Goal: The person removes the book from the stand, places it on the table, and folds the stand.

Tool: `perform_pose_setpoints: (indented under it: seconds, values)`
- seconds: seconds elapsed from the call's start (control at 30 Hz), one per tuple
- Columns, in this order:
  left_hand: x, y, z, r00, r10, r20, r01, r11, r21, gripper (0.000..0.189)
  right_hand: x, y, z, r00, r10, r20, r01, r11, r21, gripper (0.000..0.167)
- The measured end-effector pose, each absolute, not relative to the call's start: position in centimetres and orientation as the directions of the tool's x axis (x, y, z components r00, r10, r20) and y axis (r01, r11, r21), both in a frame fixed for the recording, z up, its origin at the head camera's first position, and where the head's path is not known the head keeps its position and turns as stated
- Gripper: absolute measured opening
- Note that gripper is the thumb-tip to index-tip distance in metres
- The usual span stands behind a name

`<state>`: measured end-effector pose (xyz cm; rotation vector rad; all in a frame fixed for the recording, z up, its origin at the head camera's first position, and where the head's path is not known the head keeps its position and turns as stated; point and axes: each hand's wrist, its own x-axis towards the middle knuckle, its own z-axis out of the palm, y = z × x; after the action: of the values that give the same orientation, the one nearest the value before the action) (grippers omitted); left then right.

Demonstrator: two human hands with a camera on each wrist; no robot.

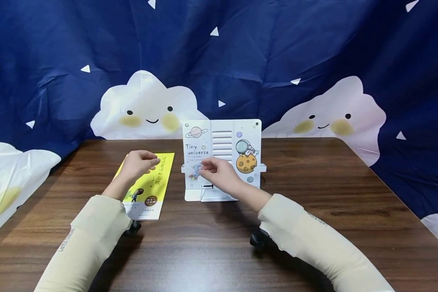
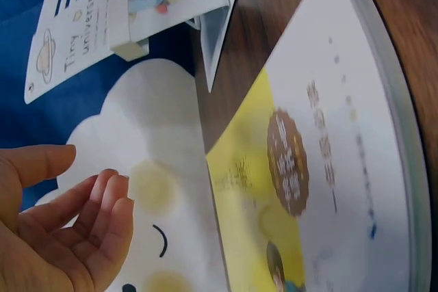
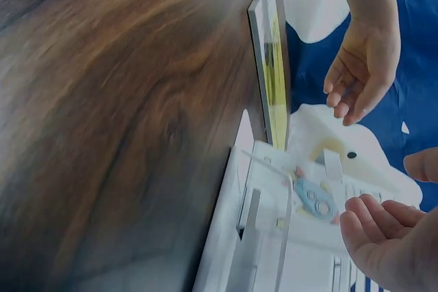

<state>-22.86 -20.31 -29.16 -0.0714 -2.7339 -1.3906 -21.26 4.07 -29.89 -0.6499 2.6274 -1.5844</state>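
Observation:
A white book stand printed with "Tiny universe", planets and an astronaut stands upright near the table's middle. In front of its left half is my right hand, fingers loosely bent and holding nothing; the right wrist view shows that hand close to the stand's printed rocket. To the left, a yellow and white book lies flat on the table. My left hand hovers above the book's upper left part. In the left wrist view, its thumb and relaxed fingers are apart with nothing between them.
The brown wooden table stretches around the stand and book. Behind it hangs a dark blue cloth with smiling white clouds and small white triangles. A clear bracket juts from the front of the stand at its bottom.

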Motion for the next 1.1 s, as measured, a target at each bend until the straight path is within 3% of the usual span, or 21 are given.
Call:
perform_pose_setpoints:
  seconds: [0.23,0.63,1.1]
  values:
    - [-23.3,-19.6,-29.9,-0.996,0.039,0.082,0.09,0.523,0.848,0.032,-21.6,6.4,-30.2,-0.938,-0.28,0.205,-0.304,0.377,-0.875,0.031]
    - [-23.6,-17.8,-30.3,-0.999,0.03,0.036,0.047,0.55,0.834,0.046,-21.7,9.4,-29.8,-0.95,-0.178,0.256,-0.302,0.313,-0.901,0.029]
    - [-24.0,-15.8,-31.6,-0.994,0.039,0.103,0.108,0.529,0.842,0.05,-21.8,11.8,-29.6,-0.945,-0.014,0.327,-0.32,0.252,-0.914,0.027]
